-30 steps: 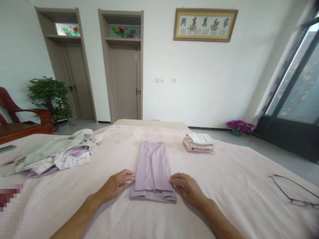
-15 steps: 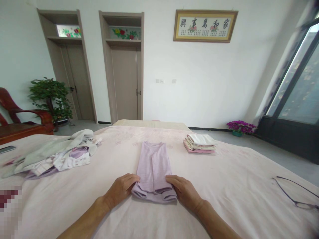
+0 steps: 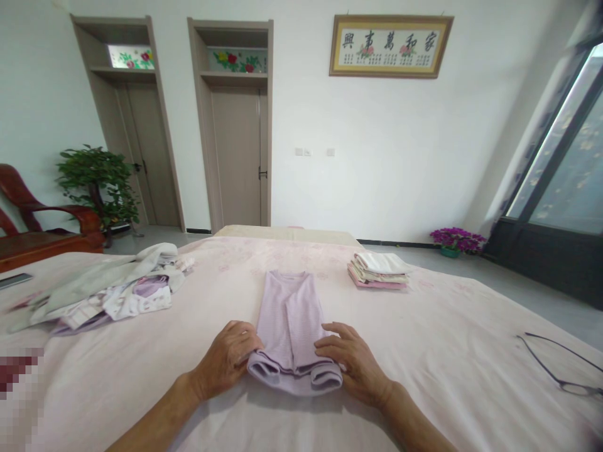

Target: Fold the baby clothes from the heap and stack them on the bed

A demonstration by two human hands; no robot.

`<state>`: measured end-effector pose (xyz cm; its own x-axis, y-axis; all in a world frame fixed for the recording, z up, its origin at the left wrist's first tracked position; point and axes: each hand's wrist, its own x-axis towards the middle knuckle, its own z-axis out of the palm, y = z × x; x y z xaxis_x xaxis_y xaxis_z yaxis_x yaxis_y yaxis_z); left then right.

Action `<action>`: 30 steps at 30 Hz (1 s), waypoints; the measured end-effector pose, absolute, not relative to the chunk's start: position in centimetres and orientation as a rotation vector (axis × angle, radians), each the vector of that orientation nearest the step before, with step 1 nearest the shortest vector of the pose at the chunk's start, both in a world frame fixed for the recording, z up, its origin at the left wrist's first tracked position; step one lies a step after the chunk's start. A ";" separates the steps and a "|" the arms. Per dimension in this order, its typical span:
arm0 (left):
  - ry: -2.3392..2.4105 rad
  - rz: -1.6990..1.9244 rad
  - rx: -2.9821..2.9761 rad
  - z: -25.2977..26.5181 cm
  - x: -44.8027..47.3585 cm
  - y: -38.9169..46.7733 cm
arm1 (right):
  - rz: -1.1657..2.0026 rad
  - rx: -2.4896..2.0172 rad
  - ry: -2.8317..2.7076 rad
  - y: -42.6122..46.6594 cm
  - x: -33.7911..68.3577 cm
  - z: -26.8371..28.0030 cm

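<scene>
A lavender shirt [image 3: 294, 320] lies on the bed, its sides folded inward into a long narrow shape. Its near end is slightly raised, with a shadow beneath and two rolled folds at the corners. At the near left corner, my left hand [image 3: 230, 351] is closed on the cloth, its fingers curled over the edge. My right hand [image 3: 355, 361] grips the near right corner; its index finger is lifted apart from the others, and the thumb is hidden by the cloth.
Beyond to the right sits a stack of folded clothes [image 3: 379, 271]. A heap of loose clothes [image 3: 117, 289] lies at left, near a phone [image 3: 14, 280]. Eyeglasses [image 3: 560, 376] rest on the pink bedsheet [image 3: 438, 351] at far right.
The shirt's near end has come up off the sheet and slightly toward me. My right hand's fingers have spread somewhat, and my left fingers have curled further in.
</scene>
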<state>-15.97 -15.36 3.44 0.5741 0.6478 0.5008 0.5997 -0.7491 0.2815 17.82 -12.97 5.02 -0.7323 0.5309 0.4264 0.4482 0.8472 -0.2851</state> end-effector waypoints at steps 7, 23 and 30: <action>1.160 1.050 1.986 3.7 -14.7 -14.8 | 0.863 -0.838 -2.201 -12.6 16.8 4.4; 1.892 0.940 1.615 0.5 -14.1 -6.2 | 0.666 -1.549 -1.779 -3.4 13.7 0.8; 2.076 0.968 1.855 0.9 -14.5 -7.1 | 0.323 -1.737 -1.837 -4.4 13.4 0.8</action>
